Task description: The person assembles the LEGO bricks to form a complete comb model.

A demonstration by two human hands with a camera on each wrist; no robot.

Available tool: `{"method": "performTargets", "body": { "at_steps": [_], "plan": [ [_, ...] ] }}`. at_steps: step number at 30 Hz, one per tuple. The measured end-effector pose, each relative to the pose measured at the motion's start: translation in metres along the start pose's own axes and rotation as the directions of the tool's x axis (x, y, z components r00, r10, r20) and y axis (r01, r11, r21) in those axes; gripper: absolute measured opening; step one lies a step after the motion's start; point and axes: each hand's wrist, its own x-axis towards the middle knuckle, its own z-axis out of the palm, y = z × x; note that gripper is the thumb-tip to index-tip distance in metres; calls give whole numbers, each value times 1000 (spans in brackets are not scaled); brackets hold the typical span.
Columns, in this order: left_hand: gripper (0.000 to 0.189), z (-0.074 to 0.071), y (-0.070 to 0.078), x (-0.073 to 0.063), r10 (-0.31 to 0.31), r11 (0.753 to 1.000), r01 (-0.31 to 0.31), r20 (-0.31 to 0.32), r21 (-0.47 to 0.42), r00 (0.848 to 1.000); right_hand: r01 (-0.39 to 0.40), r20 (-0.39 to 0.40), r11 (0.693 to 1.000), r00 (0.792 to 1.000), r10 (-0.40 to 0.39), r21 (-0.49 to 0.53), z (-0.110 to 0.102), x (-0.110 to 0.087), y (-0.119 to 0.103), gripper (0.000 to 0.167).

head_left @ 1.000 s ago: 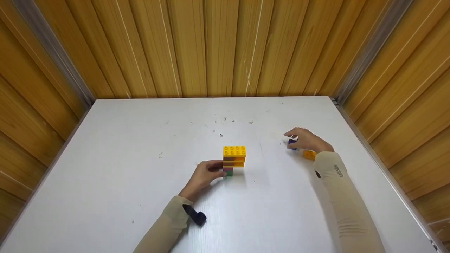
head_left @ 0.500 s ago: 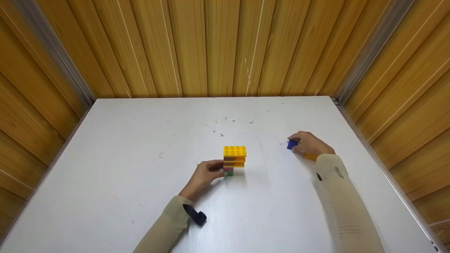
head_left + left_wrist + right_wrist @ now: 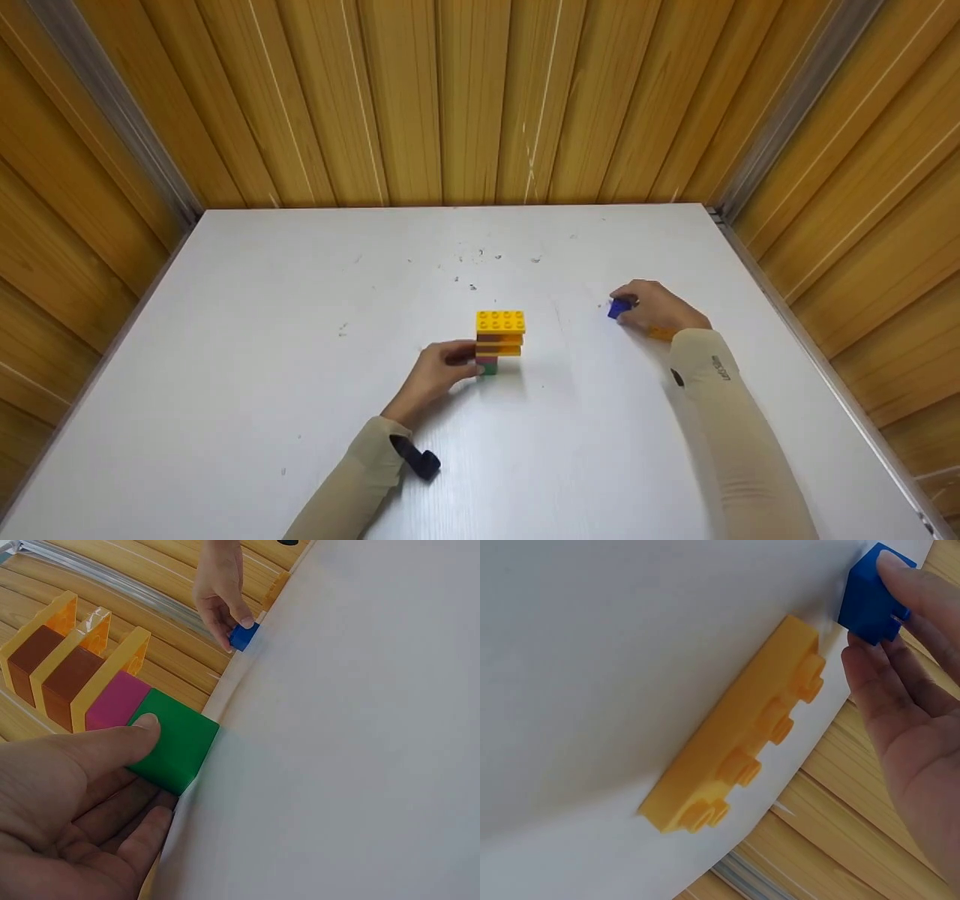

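Note:
A stack of toy building bricks stands upright mid-table, green brick (image 3: 176, 739) lowest, magenta brick (image 3: 118, 701) above it, then brown bricks (image 3: 73, 686) alternating with thin yellow plates (image 3: 500, 322) that jut out to the right. My left hand (image 3: 439, 375) holds the stack low down, its thumb pressed on the green brick. Over at the right, my right hand (image 3: 660, 306) pinches a blue brick (image 3: 874, 596) between thumb and fingers, at the tabletop. A yellow plate (image 3: 735, 727) lies studs up beside that hand, partly hidden by it in the head view.
The white table (image 3: 337, 285) carries dark specks and scuffs near its middle. Wood-look panels (image 3: 472, 105) enclose the back and both sides. A black strap (image 3: 416, 457) hangs from the left wrist.
My right hand has lowered slightly and closed its fingers on the blue brick, which has turned and shifted a little left. The left hand and stack stay put.

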Motion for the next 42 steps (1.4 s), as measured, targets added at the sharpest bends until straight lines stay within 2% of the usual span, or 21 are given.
{"method": "performTargets", "body": {
  "at_steps": [6, 13, 24, 30, 37, 42],
  "plan": [
    [44, 0, 0, 1, 2, 1000, -2, 0, 4, 1000, 5, 1, 999, 1000, -5, 52, 2, 2, -5, 55],
    [43, 0, -1, 2, 3, 1000, -3, 5, 14, 1000, 128, -17, 991, 992, -127, 49, 3, 3, -11, 52],
    [42, 1, -1, 2, -10, 1000, 10, -6, 25, 1000, 197, -14, 979, 980, -196, 54, 4, 8, -36, 48],
    [42, 1, -1, 2, -4, 1000, 4, -5, 28, 1000, 307, -23, 951, 952, -306, 24, 6, 8, -50, 45],
    [44, 0, -1, 1, -2, 1000, 2, -1, 9, 1000, 383, -24, 923, 924, -383, 21, 3, 5, -71, 43],
    [43, 0, -1, 1, 21, 1000, -21, 0, 17, 1000, 444, -31, 896, 896, -444, 21, 1, 1, -85, 41]
  ]
}}
